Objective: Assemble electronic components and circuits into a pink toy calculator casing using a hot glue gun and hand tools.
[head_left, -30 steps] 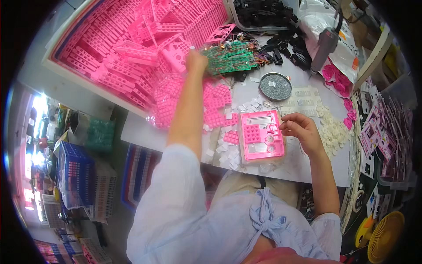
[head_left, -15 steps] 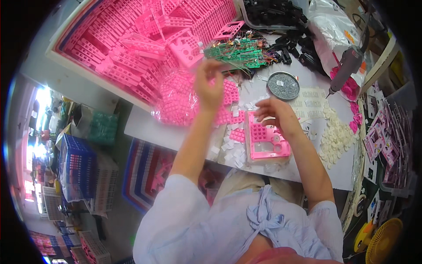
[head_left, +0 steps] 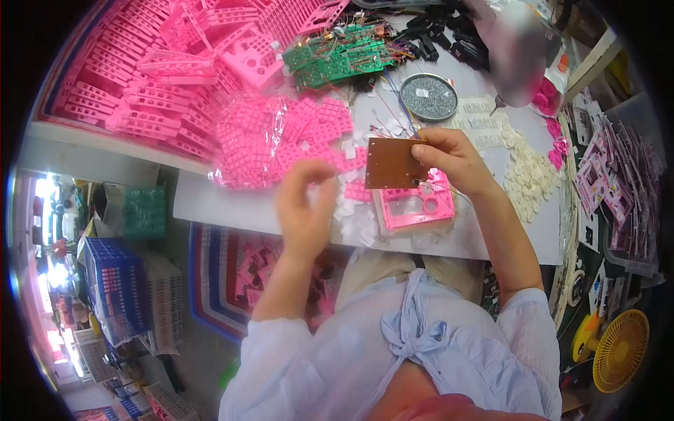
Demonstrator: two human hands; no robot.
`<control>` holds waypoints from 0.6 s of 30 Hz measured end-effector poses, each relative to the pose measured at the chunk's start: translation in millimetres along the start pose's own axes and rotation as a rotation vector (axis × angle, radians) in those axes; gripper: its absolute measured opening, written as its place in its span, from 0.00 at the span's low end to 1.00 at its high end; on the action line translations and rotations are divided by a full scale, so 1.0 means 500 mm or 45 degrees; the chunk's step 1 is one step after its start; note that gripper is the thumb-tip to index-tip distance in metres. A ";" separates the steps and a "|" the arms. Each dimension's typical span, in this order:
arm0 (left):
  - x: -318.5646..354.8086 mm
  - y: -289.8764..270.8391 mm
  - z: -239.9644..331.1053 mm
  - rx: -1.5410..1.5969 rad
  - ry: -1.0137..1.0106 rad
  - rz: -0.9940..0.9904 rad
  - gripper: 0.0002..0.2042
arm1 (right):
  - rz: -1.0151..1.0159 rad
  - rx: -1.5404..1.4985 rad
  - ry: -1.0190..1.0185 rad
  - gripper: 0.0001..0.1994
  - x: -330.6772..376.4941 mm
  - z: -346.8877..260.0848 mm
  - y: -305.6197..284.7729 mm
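My right hand (head_left: 460, 160) pinches a brown circuit board (head_left: 393, 165) by its right edge, thumb on the plain brown face. Thin coloured wires stick out around the board. Directly beneath it, a pink plastic housing (head_left: 420, 220) with round and square openings lies near the table's front edge; the board hides its upper left part. My left hand (head_left: 305, 207), blurred by motion, is to the left of the board with fingers curved and apart, nothing visible in them. It is nearest to the pink keypad pieces (head_left: 326, 130), some in a clear bag (head_left: 246, 140).
A large tray of pink housings (head_left: 133, 91) fills the far left. Green wired circuit boards (head_left: 337, 59) lie beside it. A round tin of small metal parts (head_left: 428, 97), white pieces (head_left: 530, 175) and a blurred hanging grey tool (head_left: 518, 52) are to the right.
The brown board has come into my right hand, over the pink housing. My left hand has moved back toward me from near the green boards. The whole view has shifted.
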State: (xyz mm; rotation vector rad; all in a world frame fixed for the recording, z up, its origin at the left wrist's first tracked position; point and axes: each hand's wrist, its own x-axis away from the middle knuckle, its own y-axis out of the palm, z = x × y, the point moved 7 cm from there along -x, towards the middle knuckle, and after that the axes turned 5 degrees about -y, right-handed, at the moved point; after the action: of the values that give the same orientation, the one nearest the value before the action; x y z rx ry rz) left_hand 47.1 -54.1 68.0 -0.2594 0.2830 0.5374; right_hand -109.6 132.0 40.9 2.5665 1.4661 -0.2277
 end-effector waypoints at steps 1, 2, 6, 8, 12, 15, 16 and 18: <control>-0.008 0.040 0.013 -0.082 -0.022 -0.133 0.12 | -0.009 -0.024 0.032 0.12 0.000 -0.004 0.006; -0.010 0.068 0.011 -0.081 -0.007 -0.255 0.13 | -0.026 -0.057 0.056 0.12 -0.007 -0.008 0.021; 0.000 0.124 -0.045 0.385 -0.331 -0.461 0.14 | 0.163 -0.094 0.089 0.13 0.007 -0.011 0.013; 0.004 0.129 -0.071 0.680 -0.557 -0.400 0.14 | 0.153 -0.099 0.165 0.15 0.037 -0.011 0.000; 0.012 0.125 -0.114 1.039 -0.667 -0.505 0.15 | 0.037 -0.185 0.348 0.17 0.103 0.005 0.009; 0.022 0.137 -0.125 1.158 -0.727 -0.503 0.16 | 0.091 -0.114 0.307 0.15 0.120 -0.002 0.005; 0.028 0.146 -0.115 1.158 -0.781 -0.459 0.15 | 0.147 -0.085 0.249 0.14 0.117 -0.010 0.000; 0.040 0.158 -0.122 1.265 -0.871 -0.457 0.17 | 0.260 -0.024 0.135 0.12 0.109 -0.029 -0.008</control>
State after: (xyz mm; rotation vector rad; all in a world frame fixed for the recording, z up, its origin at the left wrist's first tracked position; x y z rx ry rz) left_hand 9.4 1.3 -8.2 0.8193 -0.1838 0.0630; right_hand -84.8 183.0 42.7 2.7253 1.2189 -0.0498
